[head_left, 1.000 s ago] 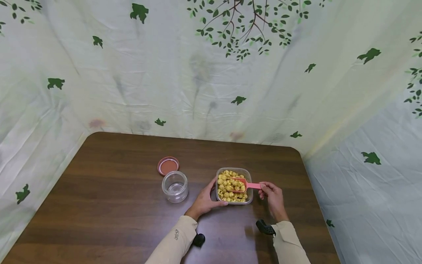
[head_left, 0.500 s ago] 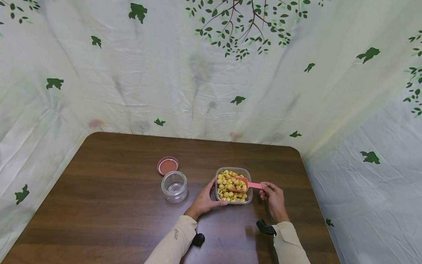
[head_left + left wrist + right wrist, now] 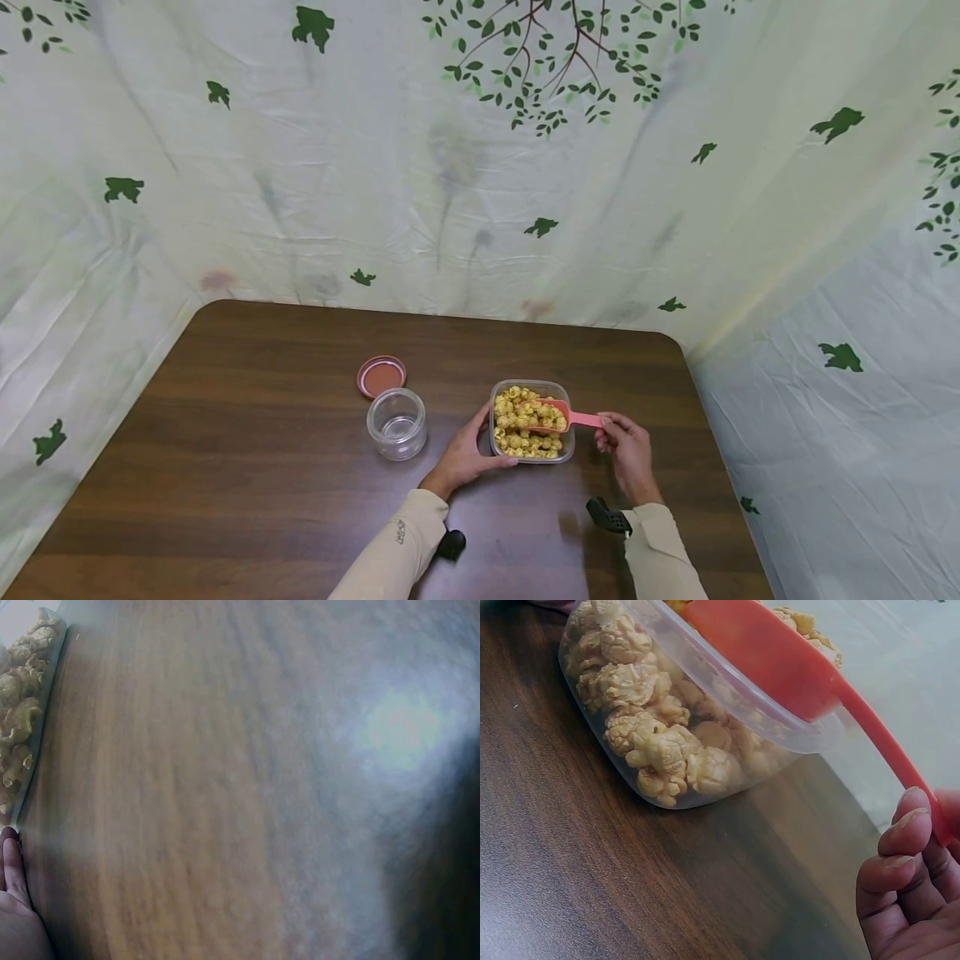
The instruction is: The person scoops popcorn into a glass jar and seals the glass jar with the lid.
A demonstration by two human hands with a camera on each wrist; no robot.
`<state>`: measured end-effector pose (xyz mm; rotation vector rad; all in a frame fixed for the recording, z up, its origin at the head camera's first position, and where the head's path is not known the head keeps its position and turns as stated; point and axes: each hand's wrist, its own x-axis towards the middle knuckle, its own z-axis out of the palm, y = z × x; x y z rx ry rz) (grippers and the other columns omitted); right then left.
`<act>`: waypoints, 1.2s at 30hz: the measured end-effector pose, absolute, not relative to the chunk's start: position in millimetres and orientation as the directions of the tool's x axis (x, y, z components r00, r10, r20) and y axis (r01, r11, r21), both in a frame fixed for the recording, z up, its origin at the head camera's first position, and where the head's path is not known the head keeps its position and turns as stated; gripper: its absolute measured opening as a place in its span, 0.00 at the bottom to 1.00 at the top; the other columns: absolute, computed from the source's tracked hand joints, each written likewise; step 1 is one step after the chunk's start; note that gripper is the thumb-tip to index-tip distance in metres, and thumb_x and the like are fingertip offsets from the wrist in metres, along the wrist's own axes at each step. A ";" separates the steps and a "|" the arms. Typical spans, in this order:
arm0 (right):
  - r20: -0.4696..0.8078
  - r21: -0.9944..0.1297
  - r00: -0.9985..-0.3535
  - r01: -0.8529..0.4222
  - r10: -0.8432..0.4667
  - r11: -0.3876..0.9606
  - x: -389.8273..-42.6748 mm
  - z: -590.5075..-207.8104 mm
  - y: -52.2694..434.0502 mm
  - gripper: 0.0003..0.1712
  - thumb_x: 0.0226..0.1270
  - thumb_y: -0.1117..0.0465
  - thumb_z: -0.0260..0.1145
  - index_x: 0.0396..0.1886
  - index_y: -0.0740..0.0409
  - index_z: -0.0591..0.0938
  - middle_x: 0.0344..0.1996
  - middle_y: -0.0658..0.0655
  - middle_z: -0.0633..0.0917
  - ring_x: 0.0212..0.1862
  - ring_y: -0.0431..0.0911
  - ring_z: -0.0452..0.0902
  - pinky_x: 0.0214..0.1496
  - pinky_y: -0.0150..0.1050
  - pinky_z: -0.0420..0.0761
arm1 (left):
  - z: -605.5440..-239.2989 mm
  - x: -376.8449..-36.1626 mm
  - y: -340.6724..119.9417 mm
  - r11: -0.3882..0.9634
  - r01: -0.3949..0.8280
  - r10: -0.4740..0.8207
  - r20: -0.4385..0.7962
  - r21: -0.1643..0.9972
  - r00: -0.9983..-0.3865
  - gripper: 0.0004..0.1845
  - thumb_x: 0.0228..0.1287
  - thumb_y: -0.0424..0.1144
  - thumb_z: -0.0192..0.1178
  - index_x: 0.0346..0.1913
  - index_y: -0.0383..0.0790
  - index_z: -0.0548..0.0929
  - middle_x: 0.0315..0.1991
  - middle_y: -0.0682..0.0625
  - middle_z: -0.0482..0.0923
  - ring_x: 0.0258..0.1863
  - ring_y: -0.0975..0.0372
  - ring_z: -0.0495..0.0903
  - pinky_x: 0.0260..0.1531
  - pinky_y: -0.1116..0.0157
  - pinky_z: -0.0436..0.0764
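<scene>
A clear plastic container (image 3: 542,386) of caramel popcorn (image 3: 513,414) sits on the table. My left hand (image 3: 467,458) holds it at its left side, thumb along the near edge and fingers along the left wall. In my right hand (image 3: 632,458), the thumb and fingers pinch the handle end of a pink-red scoop (image 3: 585,419). The scoop's bowl (image 3: 769,652) is over the container and carries popcorn, its underside just above the rim in the right wrist view. In the left wrist view only a corner of the container (image 3: 49,697) and part of my hand (image 3: 15,900) show.
An open, empty glass-clear jar (image 3: 397,425) stands left of the container. Behind it lies a reddish round lid (image 3: 382,377) on the brown wooden table (image 3: 285,467). A white leaf-printed curtain (image 3: 390,167) hangs beyond the table's back edge and sides.
My right hand has drawn the scoop slightly to the right, and its bowl now carries a heap of popcorn at the container's right rim. The left hand and container have stayed put.
</scene>
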<state>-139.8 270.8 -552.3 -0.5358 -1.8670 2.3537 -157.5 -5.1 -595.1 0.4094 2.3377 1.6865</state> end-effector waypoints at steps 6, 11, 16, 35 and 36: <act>-0.259 -0.949 -0.918 0.183 0.300 -0.258 -139.0 -549.6 274.2 0.09 0.72 0.68 0.57 0.33 0.62 0.82 0.18 0.52 0.79 0.20 0.40 0.72 0.23 0.30 0.74 | -594.4 -157.5 -4.5 0.290 0.098 0.350 -0.011 0.952 -0.937 0.58 0.43 0.48 0.78 0.75 0.40 0.55 0.69 0.38 0.63 0.66 0.48 0.65 0.66 0.48 0.61; -0.273 -0.943 -0.915 0.195 0.296 -0.269 -139.2 -547.8 275.6 0.09 0.72 0.68 0.57 0.33 0.61 0.82 0.19 0.52 0.79 0.21 0.41 0.72 0.24 0.30 0.74 | -593.4 -157.1 -4.0 0.282 0.091 0.343 -0.012 0.955 -0.939 0.57 0.42 0.47 0.78 0.75 0.40 0.56 0.69 0.39 0.63 0.66 0.47 0.65 0.66 0.48 0.61; -0.266 -0.947 -0.917 0.191 0.298 -0.260 -140.0 -547.0 276.0 0.10 0.72 0.68 0.56 0.33 0.60 0.82 0.19 0.52 0.79 0.21 0.41 0.72 0.24 0.31 0.75 | -594.1 -157.5 -4.2 0.287 0.099 0.345 -0.007 0.953 -0.939 0.57 0.42 0.46 0.78 0.75 0.40 0.56 0.70 0.39 0.63 0.65 0.47 0.66 0.65 0.48 0.62; -0.212 -0.963 -0.938 0.152 0.276 -0.223 -142.9 -539.2 273.2 0.08 0.72 0.67 0.57 0.36 0.65 0.81 0.19 0.51 0.79 0.20 0.40 0.72 0.23 0.30 0.74 | -589.8 -159.2 -5.2 0.274 0.097 0.359 -0.009 0.957 -0.933 0.60 0.41 0.45 0.79 0.76 0.40 0.53 0.69 0.40 0.64 0.65 0.48 0.66 0.65 0.51 0.64; -0.209 -0.964 -0.938 0.150 0.276 -0.222 -143.3 -538.5 273.3 0.08 0.72 0.67 0.57 0.36 0.65 0.81 0.19 0.51 0.79 0.20 0.40 0.72 0.23 0.30 0.74 | -589.2 -159.4 -5.5 0.275 0.092 0.358 -0.013 0.957 -0.933 0.60 0.41 0.45 0.79 0.76 0.40 0.53 0.69 0.40 0.64 0.65 0.48 0.66 0.65 0.51 0.64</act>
